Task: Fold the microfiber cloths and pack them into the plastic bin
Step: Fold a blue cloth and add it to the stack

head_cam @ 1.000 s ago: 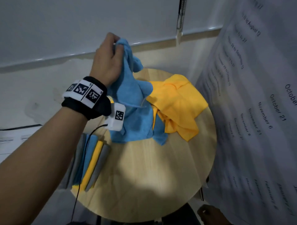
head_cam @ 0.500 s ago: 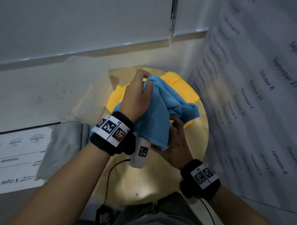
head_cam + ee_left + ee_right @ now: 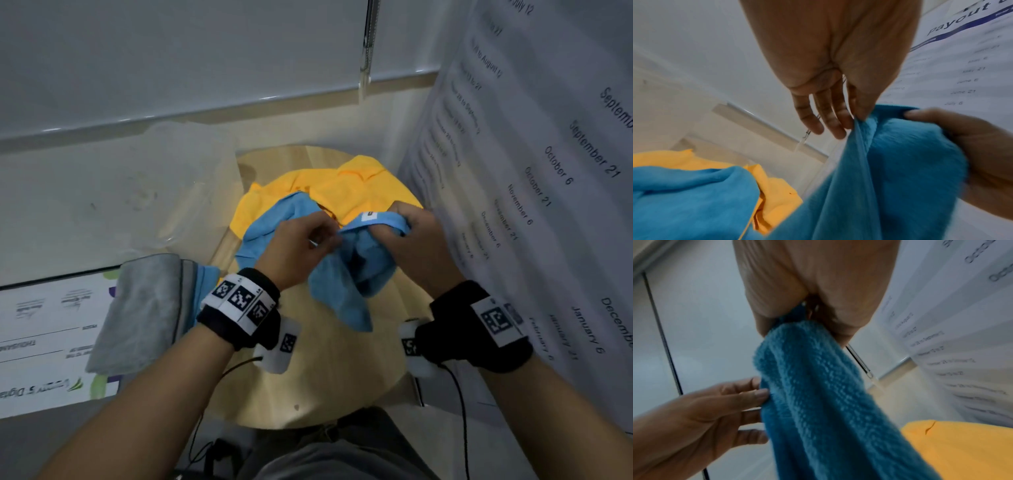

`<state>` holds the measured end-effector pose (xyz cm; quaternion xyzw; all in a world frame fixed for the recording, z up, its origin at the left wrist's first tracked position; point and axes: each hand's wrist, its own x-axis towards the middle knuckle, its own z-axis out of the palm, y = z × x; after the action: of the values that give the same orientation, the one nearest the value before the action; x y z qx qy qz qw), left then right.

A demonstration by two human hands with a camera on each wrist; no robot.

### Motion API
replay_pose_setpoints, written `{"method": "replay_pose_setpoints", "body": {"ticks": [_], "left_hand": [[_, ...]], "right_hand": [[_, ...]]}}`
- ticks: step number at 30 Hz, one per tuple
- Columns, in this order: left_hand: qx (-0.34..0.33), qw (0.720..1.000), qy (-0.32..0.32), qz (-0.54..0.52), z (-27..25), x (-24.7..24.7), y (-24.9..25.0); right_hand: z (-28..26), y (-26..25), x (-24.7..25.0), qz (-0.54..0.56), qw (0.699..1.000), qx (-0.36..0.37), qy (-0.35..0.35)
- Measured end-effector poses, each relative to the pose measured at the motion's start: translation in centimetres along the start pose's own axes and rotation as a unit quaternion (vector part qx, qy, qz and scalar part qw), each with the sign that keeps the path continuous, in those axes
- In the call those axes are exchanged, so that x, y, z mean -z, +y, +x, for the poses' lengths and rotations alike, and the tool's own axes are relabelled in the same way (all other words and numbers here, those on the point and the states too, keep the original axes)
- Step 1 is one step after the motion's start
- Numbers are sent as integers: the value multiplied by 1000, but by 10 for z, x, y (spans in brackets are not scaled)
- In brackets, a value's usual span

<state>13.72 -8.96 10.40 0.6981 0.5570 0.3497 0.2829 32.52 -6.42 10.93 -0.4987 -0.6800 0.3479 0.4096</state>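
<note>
A blue microfiber cloth (image 3: 346,274) hangs bunched over the round wooden table (image 3: 325,383). My left hand (image 3: 301,246) pinches its upper edge between thumb and forefinger (image 3: 859,116), with the other fingers straight. My right hand (image 3: 411,236) grips the same edge by the white label, its fingers curled round the fabric (image 3: 807,318). One end of the blue cloth (image 3: 694,194) lies on a crumpled yellow cloth (image 3: 359,185) at the back of the table. The clear plastic bin (image 3: 178,192) stands to the left and holds folded cloths on edge, a grey one (image 3: 144,308) outermost.
A white banner printed with dates (image 3: 531,205) hangs close along the right of the table. Behind is a white wall with a pull cord (image 3: 366,51). Printed paper (image 3: 44,342) lies at the left below the bin. Cables trail from both wrist cameras.
My right hand came up from under the blue cloth and took hold of its top edge. The left hand moved from a fistful to a pinch, and the edge now stretches between both hands.
</note>
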Motion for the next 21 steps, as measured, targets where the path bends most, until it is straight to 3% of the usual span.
{"method": "replay_pose_setpoints", "body": {"ticks": [4, 8, 12, 15, 17, 21], "left_hand": [[73, 991, 91, -67, 9, 24, -5], [69, 988, 111, -78, 18, 38, 4], [39, 998, 34, -45, 23, 45, 9], [-55, 994, -91, -26, 26, 42, 22], [-55, 985, -161, -2, 31, 40, 32], [-76, 988, -129, -27, 42, 50, 36]], "right_hand": [[3, 7, 19, 77, 985, -106, -108], [6, 3, 29, 12, 980, -80, -181], [12, -15, 31, 28, 985, -47, -161], [17, -38, 24, 18, 977, -13, -210], [21, -50, 19, -13, 971, 17, -239], [21, -33, 23, -25, 973, -36, -226]]}}
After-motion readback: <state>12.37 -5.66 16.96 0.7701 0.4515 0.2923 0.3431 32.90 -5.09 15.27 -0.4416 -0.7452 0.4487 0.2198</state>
